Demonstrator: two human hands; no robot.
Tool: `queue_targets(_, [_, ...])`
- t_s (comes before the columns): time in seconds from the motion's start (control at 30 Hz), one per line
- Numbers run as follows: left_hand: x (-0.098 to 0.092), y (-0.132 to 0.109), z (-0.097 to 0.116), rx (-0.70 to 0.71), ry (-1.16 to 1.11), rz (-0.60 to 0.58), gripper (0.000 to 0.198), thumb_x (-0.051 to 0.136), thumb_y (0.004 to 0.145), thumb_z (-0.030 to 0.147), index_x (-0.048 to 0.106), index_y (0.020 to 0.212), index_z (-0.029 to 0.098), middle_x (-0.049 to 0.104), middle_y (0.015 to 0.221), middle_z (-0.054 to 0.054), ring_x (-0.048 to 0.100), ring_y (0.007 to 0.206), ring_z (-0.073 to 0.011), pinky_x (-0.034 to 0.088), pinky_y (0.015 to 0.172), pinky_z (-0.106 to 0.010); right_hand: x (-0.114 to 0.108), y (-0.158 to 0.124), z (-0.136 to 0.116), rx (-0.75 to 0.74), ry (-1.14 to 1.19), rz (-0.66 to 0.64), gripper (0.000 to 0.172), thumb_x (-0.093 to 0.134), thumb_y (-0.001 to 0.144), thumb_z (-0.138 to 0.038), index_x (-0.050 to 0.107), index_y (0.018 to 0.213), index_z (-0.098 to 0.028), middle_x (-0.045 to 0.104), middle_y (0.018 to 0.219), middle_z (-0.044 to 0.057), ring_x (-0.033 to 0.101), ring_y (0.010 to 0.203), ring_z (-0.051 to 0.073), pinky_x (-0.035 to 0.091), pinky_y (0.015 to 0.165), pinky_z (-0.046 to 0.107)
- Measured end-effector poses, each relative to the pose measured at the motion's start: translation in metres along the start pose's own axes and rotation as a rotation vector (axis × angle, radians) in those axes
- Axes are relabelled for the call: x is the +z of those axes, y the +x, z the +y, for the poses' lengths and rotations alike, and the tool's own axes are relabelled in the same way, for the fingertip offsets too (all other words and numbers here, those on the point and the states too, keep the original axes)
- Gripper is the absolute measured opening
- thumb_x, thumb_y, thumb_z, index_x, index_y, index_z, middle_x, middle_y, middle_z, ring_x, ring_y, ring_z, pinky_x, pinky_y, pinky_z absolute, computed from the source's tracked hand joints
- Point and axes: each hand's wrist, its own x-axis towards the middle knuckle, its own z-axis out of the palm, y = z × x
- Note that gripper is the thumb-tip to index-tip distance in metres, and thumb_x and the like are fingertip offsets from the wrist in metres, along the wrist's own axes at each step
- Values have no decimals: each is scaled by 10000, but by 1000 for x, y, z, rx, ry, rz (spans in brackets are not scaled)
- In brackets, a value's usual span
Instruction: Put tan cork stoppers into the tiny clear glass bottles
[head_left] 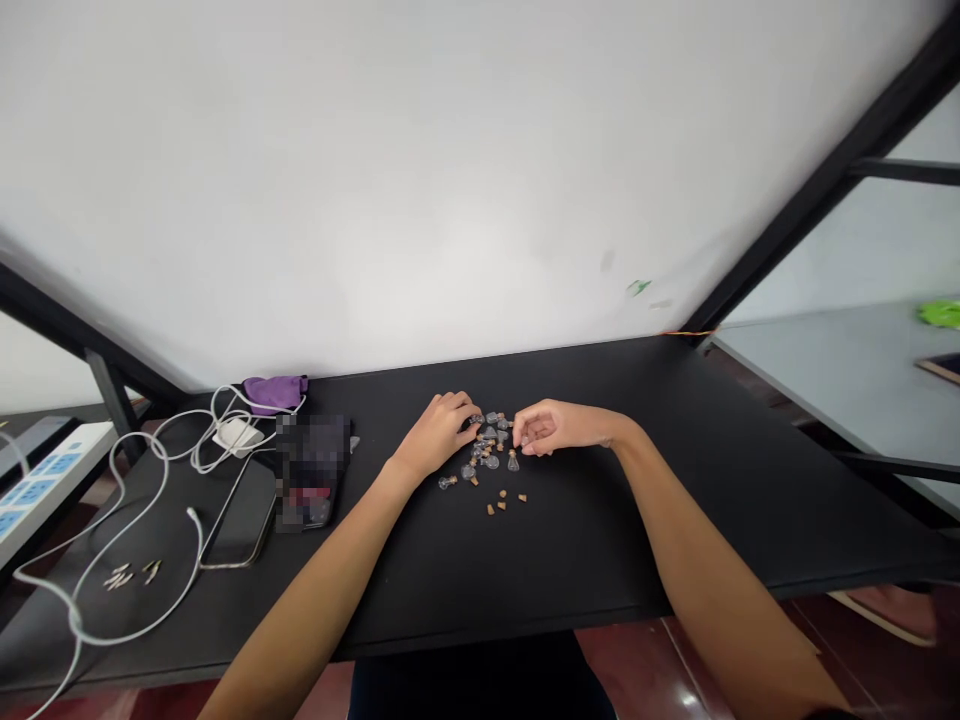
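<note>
left hand [436, 436] — right hand [537, 428] — glass vials [486, 444] between | black desk edge [495, 632] far

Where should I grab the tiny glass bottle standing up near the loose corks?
Probably pinch the narrow neck of the tiny glass bottle just under its cork, using the right hand coming down from above. It stands upright a little apart from the pile, and the neck is thinner than the round body, so fingers should fit there without bumping its neighbours.
</note>
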Motion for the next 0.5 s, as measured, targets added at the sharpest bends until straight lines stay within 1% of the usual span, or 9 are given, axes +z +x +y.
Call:
queue_targets(0.07, [-2,1,0,22,79,-34,150,572,1020,221,681,1115,183,661,1094,-59,619,999,-216,444,930,-370,1,0,-2,14,20,-3,341,808,796,-449,703,942,-159,667,825,32,561,714,128,468,690,270])
queue_targets(0.1, [-2,3,1,39,101,-56,155,557,1025,215,680,1114,183,658,1094,-63,618,990,-218,447,923,-368,1,-1,-3,21,25,-6,336,806,799,-443,706,951,-160,672,849,39,566,731,132,466,690,270])
queue_targets(0.17, [-3,6,1,66,117,-88,157,544,1027,204,677,1107,174,654,1087,-68,619,968,-218,452,905,-358,2,-1,-7,40,29,-3,332,801,802,-438,710,963,-163,689,903,54,578,762,140,466,691,270])
queue_targets(0.27, [-3,12,1,71,110,-96,161,535,1029,192,680,1094,166,657,1070,-67,626,945,-211,458,897,-350,4,-3,-12,71,12,-2,343,798,800,-450,718,974,-165,711,940,72,602,789,156,478,709,284])
queue_targets(0.4, [-6,17,0,83,94,-43,169,528,1032,172,683,1099,161,680,1066,-64,646,953,-203,454,928,-360,5,-4,-14,77,-46,-7,357,791,800,-474,748,987,-173,740,991,96,654,872,207,511,783,330])
queue_targets(0.5, [-12,11,-2,108,43,36,167,529,1034,161,684,1099,159,705,1063,-62,660,968,-196,461,933,-354,5,-5,-14,78,-71,-14,368,781,808,-486,763,1011,-179,752,1036,106,679,950,239,522,851,355])
